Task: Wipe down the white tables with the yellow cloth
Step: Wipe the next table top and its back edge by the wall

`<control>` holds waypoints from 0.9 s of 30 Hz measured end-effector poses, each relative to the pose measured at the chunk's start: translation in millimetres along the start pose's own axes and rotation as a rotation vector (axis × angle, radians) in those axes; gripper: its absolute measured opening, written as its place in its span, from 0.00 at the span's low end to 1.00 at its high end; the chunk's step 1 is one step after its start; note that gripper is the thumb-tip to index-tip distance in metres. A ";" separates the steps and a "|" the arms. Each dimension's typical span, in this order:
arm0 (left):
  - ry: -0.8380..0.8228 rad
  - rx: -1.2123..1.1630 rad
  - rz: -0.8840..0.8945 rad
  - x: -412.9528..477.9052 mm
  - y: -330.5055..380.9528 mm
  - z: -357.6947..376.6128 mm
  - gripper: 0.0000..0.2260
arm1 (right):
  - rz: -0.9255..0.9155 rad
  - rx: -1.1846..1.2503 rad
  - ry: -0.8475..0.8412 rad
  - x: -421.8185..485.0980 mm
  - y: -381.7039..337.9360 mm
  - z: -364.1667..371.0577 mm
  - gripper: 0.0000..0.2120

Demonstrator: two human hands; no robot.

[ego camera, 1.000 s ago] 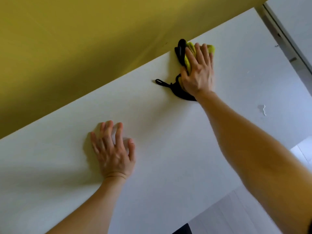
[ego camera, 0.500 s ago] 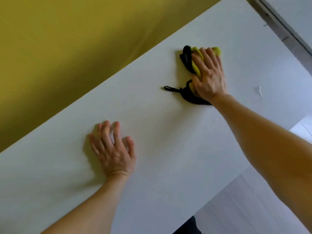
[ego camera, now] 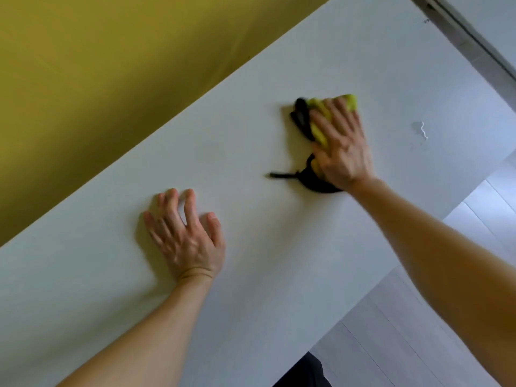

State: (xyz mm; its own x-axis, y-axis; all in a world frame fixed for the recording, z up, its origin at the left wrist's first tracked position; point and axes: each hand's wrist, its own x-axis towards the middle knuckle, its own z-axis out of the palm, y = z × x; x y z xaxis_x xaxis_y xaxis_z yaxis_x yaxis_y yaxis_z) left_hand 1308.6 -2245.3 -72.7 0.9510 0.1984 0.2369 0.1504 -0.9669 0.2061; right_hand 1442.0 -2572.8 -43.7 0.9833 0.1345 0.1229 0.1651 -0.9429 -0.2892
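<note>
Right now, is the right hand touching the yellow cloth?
Touching. The head view shows the right hand flat on top of the yellow cloth, fingers covering most of it.

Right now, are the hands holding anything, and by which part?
Right hand presses flat on the yellow cloth's middle, not gripping; left hand rests bare on the white table.

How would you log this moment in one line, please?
right hand presses yellow cloth on white table | left hand flat on it
</note>
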 end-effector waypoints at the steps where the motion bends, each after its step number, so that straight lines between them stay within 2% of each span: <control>1: -0.002 0.002 -0.005 -0.5 -0.2 0.8 0.24 | 0.113 -0.007 0.016 0.7 5.7 -3.1 0.34; 3: -0.001 -0.001 -0.012 -1.0 -1.1 2.3 0.23 | 0.232 0.026 0.064 -9.6 -20.4 5.3 0.36; 5: 0.005 -0.011 -0.007 -1.6 -1.7 2.1 0.23 | 0.196 0.068 0.078 -41.9 -77.7 17.1 0.39; 8: 0.014 -0.007 -0.001 0.3 -1.9 1.9 0.23 | -0.113 0.137 -0.108 -113.1 -154.8 21.0 0.37; 11: 0.010 -0.008 -0.002 1.0 1.1 -0.3 0.23 | -0.309 0.094 -0.189 -132.0 -117.9 5.7 0.36; 13: 0.014 -0.012 -0.007 3.0 2.6 -1.0 0.23 | -0.193 0.014 -0.146 -117.4 -58.5 -7.1 0.34; 16: 0.008 -0.018 -0.002 2.9 1.7 0.4 0.24 | 0.217 -0.022 -0.019 -99.7 13.5 -24.2 0.33; 18: -0.007 -0.020 -0.012 1.8 0.9 2.2 0.26 | 0.356 -0.012 0.040 -101.5 0.2 -15.2 0.36; 19: -0.013 -0.021 -0.016 2.0 0.1 3.2 0.27 | 0.357 0.003 0.059 -109.6 -25.5 -6.6 0.38; 21: -0.018 -0.027 -0.015 1.6 -0.9 5.0 0.27 | 0.179 0.054 0.041 -146.5 -96.6 9.7 0.41; 23: -0.012 -0.029 -0.008 2.5 -0.4 3.9 0.27 | -0.099 0.119 -0.103 -193.7 -157.3 13.3 0.39; 25: -0.004 -0.039 -0.002 3.6 -0.8 2.7 0.27 | -0.346 0.112 -0.231 -215.8 -161.6 5.0 0.36; 27: -0.029 -0.062 0.000 6.1 1.4 2.9 0.29 | -0.467 0.077 -0.287 -201.7 -114.2 -3.8 0.37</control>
State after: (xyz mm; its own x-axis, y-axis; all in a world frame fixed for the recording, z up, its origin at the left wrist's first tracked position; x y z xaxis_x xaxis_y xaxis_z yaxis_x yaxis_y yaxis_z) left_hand 1315.4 -2245.9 -73.8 0.9586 0.1931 0.2094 0.1345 -0.9549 0.2648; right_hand 1224.5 -2493.4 -31.8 0.7842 0.6205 -0.0058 0.5829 -0.7398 -0.3359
